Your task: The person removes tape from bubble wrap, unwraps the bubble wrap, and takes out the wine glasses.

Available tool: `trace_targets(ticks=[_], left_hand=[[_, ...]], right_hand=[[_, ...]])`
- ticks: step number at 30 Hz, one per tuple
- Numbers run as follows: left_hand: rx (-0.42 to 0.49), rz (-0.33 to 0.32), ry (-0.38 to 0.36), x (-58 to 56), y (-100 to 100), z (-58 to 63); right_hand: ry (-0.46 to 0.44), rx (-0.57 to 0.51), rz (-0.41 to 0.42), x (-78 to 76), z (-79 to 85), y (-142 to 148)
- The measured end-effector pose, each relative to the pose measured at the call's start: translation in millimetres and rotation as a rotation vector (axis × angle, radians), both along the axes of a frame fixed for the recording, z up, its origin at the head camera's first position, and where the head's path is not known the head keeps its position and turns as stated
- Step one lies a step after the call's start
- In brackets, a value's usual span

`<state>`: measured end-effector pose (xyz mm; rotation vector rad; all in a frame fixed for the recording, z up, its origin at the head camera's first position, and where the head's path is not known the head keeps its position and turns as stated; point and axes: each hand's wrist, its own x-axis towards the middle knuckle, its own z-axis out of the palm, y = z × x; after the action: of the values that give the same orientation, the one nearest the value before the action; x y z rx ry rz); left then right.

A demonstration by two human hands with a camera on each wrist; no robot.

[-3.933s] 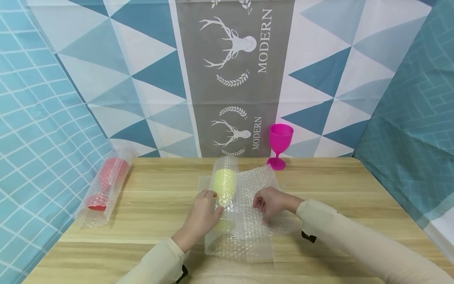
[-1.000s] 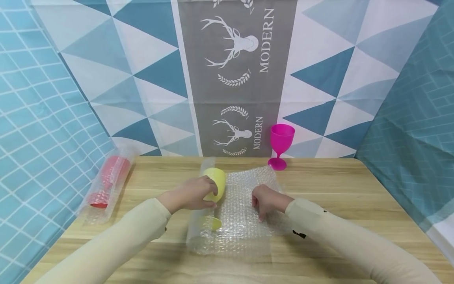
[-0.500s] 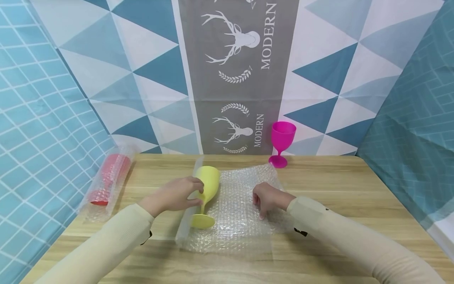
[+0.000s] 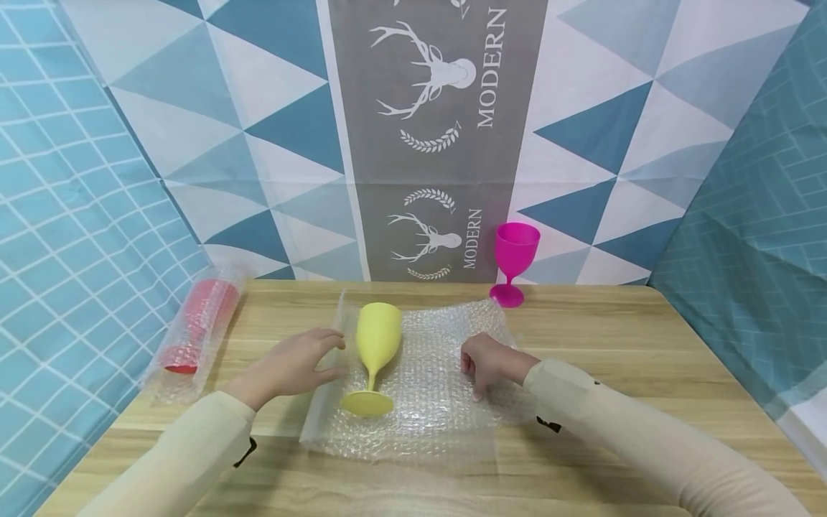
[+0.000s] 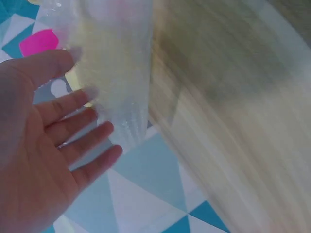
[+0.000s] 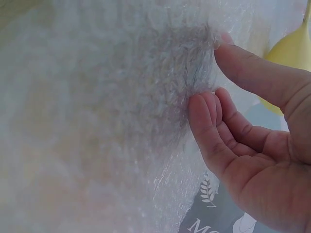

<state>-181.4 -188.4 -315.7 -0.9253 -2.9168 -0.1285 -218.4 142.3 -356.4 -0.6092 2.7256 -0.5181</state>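
A yellow plastic goblet [image 4: 377, 337] lies on its side on a spread sheet of bubble wrap [image 4: 433, 402], its rim toward the wall and its foot toward me. My left hand [image 4: 291, 362] is just left of the goblet at the wrap's left edge; in the left wrist view its fingers [image 5: 92, 160] are spread and hold nothing. Whether they touch the wrap, I cannot tell. On the right part of the sheet, my right hand [image 4: 491, 362] has curled fingers [image 6: 209, 131] and thumb gripping the wrap, which is creased between them in the right wrist view.
A magenta goblet [image 4: 515, 251] stands upright at the table's back edge. At the far left lies a red goblet [image 4: 207, 309] rolled in bubble wrap, beside the blue tiled cloth [image 4: 64, 251]. Patterned cloths hang behind the wooden table [image 4: 581, 323] and along both sides.
My left hand has moved left, drawing the wrap's left flap back off the yellow goblet and letting it go; the goblet, earlier covered, lies bare. My right hand stays at nearly the same place.
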Motion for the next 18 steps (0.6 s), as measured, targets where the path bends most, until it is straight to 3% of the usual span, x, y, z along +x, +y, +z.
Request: trace_targets(ticks=[7,13,18], left_hand=[[-0.040,0.050,0.004,-3.5,-19,-10.0],[-0.046,0.091,-0.043,-5.0,-25,-17.6],[-0.057,0.050,-0.080,-11.7,-24,-31.2]], right_hand=[[0.004,0.000,0.003,-0.3,-0.7,1],[-0.011,0.003,-0.015,-2.2,-1.3,-1],[-0.030,0.000,-0.020,-2.5,-1.1,-1]])
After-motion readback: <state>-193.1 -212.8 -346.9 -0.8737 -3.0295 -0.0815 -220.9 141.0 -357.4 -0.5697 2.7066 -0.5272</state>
